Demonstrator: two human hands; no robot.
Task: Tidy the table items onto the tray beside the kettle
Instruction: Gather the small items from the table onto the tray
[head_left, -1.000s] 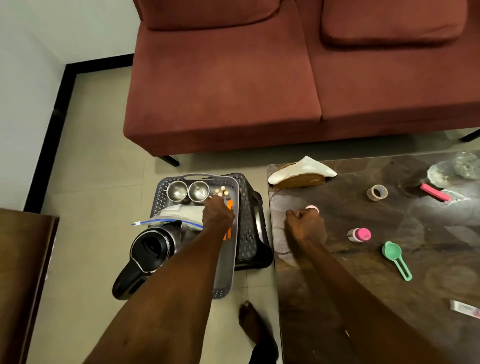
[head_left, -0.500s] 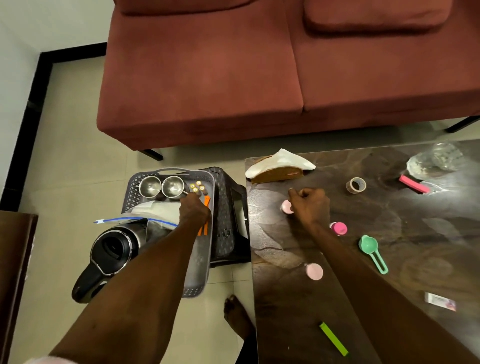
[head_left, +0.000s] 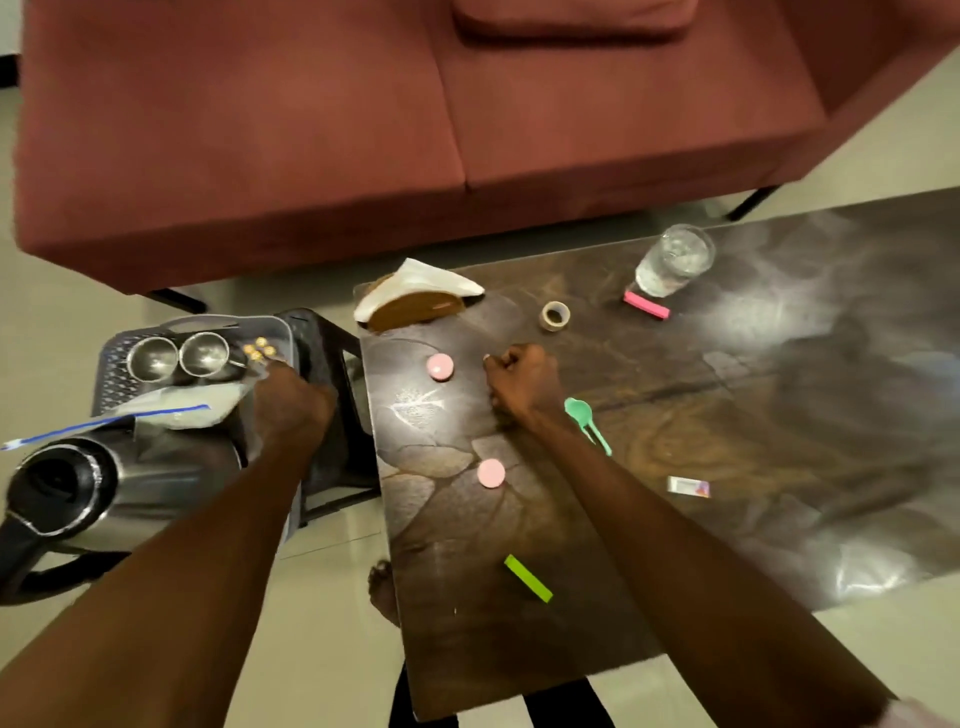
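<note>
The grey perforated tray (head_left: 111, 358) sits on a dark stool left of the table, with the steel kettle (head_left: 104, 483) lying at its near end. My left hand (head_left: 291, 400) hovers over the tray's right side, its fingers hidden. My right hand (head_left: 524, 384) rests on the dark table (head_left: 727, 441) with fingers curled, covering the spot where the pink-capped bottle stood. Loose on the table are two pink discs (head_left: 440, 366) (head_left: 491, 473), a green scoop (head_left: 584, 418), a tape roll (head_left: 555, 315), a pink bar (head_left: 647, 304), a green strip (head_left: 527, 578) and a white packet (head_left: 688, 487).
The tray holds two steel cups (head_left: 151, 357), small yellow pieces (head_left: 258, 349) and a zip bag (head_left: 171, 410). A glass (head_left: 674, 260) and a napkin holder (head_left: 415, 299) stand at the table's far edge. A red sofa (head_left: 311, 156) lies beyond. My foot (head_left: 382, 592) is by the table's near corner.
My right hand moved right, away from a pink disc and onto the pink-capped bottle, which is now hidden. My left hand stayed over the tray. The view swung right.
</note>
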